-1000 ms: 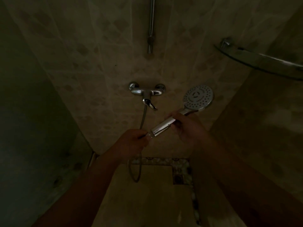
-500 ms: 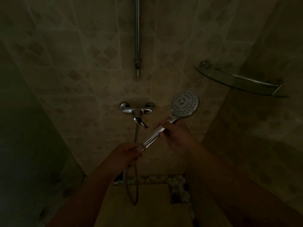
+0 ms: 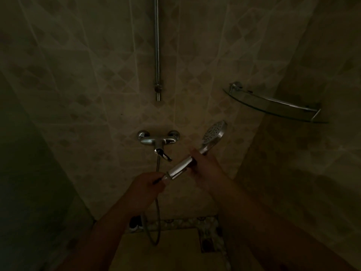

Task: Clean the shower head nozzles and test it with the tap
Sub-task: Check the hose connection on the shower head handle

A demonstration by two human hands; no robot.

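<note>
A chrome shower head (image 3: 214,133) with a round nozzle face points up and to the right, its face turned partly away to the left. My right hand (image 3: 205,167) grips the middle of its handle. My left hand (image 3: 146,184) holds the hose end where it meets the base of the handle. The metal hose (image 3: 156,222) loops down from my left hand towards the floor. The chrome mixer tap (image 3: 158,140) is fixed to the tiled wall just left of the head, its lever pointing down and right.
A vertical chrome rail (image 3: 157,55) runs up the wall above the tap. A glass corner shelf (image 3: 273,104) with a metal rail juts out at the right. Pebble-patterned tile edging (image 3: 185,223) borders the floor below. The cubicle is dim.
The shower head has turned, so its nozzle face now looks more edge-on than before. The view has tilted upwards, so tap and shelf sit lower in the frame. Both hands keep their hold.
</note>
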